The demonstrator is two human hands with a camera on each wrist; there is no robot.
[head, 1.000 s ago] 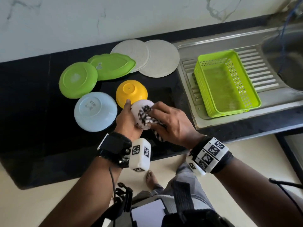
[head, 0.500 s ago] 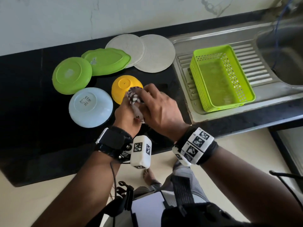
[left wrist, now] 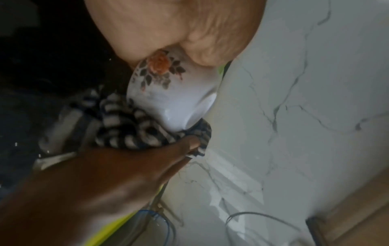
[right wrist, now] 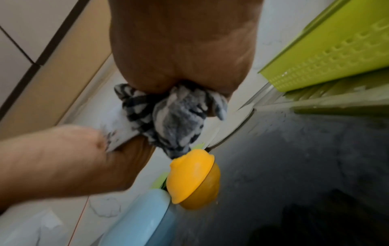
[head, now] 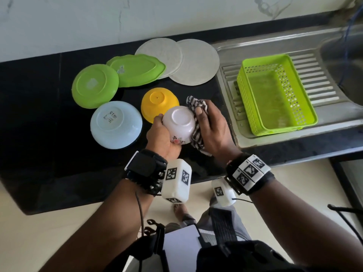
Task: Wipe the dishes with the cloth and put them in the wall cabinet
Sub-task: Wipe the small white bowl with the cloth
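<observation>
Showing two hands: left hand (head: 163,137), right hand (head: 213,128). One white floral bowl (head: 179,122), one striped cloth (head: 196,107). Sitting on the counter (head: 49,154): one yellow bowl (head: 159,104), one pale blue bowl (head: 115,124), two green dishes (head: 94,85) (head: 137,69), two off-white plates (head: 161,50) (head: 198,61). One green basket (head: 275,95).

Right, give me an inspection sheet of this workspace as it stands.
Surface: black counter, steel drainboard on its right.
Job's things: white floral bowl upside down, striped cloth against its side; six other dishes upside down on the counter.
Clutter: green basket on the drainboard, nothing seen inside.
Hands: left hand holds the bowl; right hand grips the cloth.
Cables: blue cable over the sink.
Surroundings: marbled wall.
</observation>
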